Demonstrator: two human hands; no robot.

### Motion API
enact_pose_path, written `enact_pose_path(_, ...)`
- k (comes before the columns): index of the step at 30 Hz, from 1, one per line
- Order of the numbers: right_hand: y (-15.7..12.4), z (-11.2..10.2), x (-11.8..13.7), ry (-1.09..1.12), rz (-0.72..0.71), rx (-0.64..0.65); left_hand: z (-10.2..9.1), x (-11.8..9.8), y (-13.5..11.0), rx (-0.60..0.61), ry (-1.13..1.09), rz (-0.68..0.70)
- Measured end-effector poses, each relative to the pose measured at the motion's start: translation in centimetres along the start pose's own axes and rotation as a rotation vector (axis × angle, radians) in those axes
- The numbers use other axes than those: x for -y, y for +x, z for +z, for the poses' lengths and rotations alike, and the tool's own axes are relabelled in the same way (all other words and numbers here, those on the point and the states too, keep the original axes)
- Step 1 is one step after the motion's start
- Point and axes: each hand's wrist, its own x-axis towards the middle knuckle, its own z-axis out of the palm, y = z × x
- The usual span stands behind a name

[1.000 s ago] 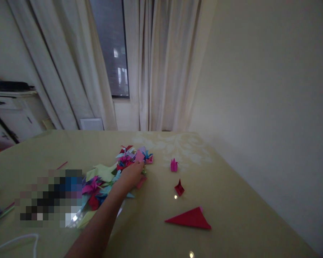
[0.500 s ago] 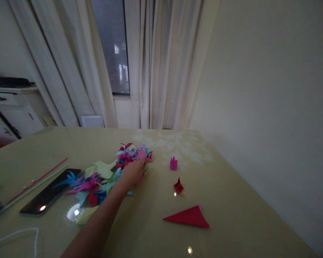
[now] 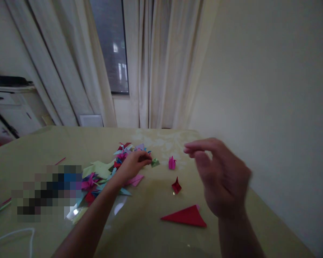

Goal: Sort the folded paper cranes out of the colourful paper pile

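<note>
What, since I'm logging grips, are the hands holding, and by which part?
The left hand appears to pinch a small green folded paper by its left end. The right hand is raised, with nothing visible in it.

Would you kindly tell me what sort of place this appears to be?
It looks like a room in a home, perhaps a dining or living room: long pale curtains hang beside a window, and a cabinet with a drawer stands beyond the table.
</note>
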Motion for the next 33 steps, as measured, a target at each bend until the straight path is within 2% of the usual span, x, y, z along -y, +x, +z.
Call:
enact_pose_path(1,0.7,0.4,-0.8,-0.028,0.027,0.07,-0.1,-0.5,0.0,-0.013,-0.037,0.005)
enact_pose_path(4,1.9,2.4,-3.9,-0.125,0.128,0.408,-0.5,-2.2,-0.3,-0.038,-0.076,0.036)
enact_pose_path(6,2.0,3.9,-5.8,-0.146,0.169,0.536,-0.7,-3.5,-0.6,-0.041,-0.02,0.082)
enact_pose_path(10,1.8,5.7,-7.6,-0.136,0.223,0.589,-0.7,-4.9,-0.9,-0.072,0.096,0.136)
enact_pose_path(13,1.9,5.6,-7.9,-0.111,0.261,0.634,-0.5,-4.4,-0.8,-0.084,0.114,0.136)
enact_pose_path(15,1.9,5.0,-8.2,-0.122,0.274,0.675,-0.2,-3.3,-0.6,-0.053,0.185,0.105)
enact_pose_path(19,1.4,3.5,-10.0,-0.273,0.34,0.808,0.5,0.0,-0.3,0.116,0.626,-0.094)
enact_pose_path(21,1.1,3.1,-11.2,-0.395,0.401,0.856,0.9,1.7,-0.5,0.179,0.742,-0.163)
enact_pose_path(24,0.9,2.9,-12.6,-0.54,0.491,0.89,1.3,3.4,-0.9,0.194,0.752,-0.193)
enact_pose_path(26,0.9,3.0,-13.2,-0.58,0.538,0.909,1.5,3.8,-0.9,0.193,0.742,-0.195)
enact_pose_path(29,0.9,3.2,-13.6,-0.586,0.561,0.923,1.5,3.3,-0.7,0.189,0.684,-0.165)
enact_pose_path(33,0.9,3.3,-14.1,-0.581,0.597,0.941,1.1,1.6,-0.3,0.171,0.581,-0.097)
